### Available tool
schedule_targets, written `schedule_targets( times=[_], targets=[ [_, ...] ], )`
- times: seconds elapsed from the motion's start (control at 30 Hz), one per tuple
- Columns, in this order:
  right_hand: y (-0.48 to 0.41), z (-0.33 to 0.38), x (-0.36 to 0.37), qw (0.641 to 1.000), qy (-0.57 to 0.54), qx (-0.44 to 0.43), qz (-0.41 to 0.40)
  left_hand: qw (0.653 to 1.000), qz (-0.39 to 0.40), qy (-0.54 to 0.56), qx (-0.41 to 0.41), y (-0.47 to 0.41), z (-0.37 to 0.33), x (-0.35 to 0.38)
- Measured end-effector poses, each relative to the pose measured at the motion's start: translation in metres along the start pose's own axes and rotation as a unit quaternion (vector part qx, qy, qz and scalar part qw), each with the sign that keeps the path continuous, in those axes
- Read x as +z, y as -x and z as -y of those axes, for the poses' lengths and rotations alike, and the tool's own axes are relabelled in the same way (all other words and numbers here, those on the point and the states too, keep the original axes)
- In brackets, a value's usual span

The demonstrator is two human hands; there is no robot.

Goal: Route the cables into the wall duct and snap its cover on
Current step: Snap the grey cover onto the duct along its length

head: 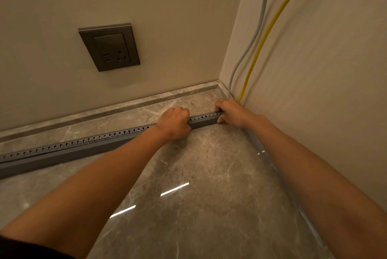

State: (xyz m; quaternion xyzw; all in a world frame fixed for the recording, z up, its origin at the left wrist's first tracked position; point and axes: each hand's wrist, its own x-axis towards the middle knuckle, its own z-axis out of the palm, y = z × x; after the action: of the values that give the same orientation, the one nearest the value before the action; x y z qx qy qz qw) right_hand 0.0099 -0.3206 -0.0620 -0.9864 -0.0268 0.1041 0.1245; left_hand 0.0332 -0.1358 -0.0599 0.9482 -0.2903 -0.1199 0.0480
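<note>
A long grey slotted duct lies on the marble floor, its long axis running from the left edge toward the far right corner, a little out from the back wall's skirting. The left hand is closed over the duct partway along, while the right hand pinches its corner end, nearer the cables. A grey cable and a yellow cable hang down the right wall and reach the floor just behind that hand. Whether a cover is on cannot be told.
</note>
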Motion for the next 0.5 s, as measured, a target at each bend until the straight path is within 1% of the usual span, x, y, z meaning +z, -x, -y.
schedule_targets(
  times=[0.2, 0.33, 0.4, 0.5],
  targets=[
    [0.000, -0.001, 0.000, 1.000, -0.014, 0.006, 0.002, 1.000, -0.008, 0.003, -0.004, -0.001, 0.001, 0.001],
    [0.006, -0.003, 0.002, 0.999, 0.040, 0.001, 0.011, 1.000, -0.008, 0.010, 0.000, 0.001, 0.004, 0.002],
    [0.010, -0.006, -0.002, 0.998, 0.062, 0.009, -0.018, 1.000, -0.006, 0.004, 0.005, 0.002, 0.006, 0.002],
    [0.012, -0.011, -0.006, 0.995, 0.074, -0.015, -0.062, 1.000, 0.002, -0.007, 0.003, 0.006, 0.013, 0.000]
  ],
)
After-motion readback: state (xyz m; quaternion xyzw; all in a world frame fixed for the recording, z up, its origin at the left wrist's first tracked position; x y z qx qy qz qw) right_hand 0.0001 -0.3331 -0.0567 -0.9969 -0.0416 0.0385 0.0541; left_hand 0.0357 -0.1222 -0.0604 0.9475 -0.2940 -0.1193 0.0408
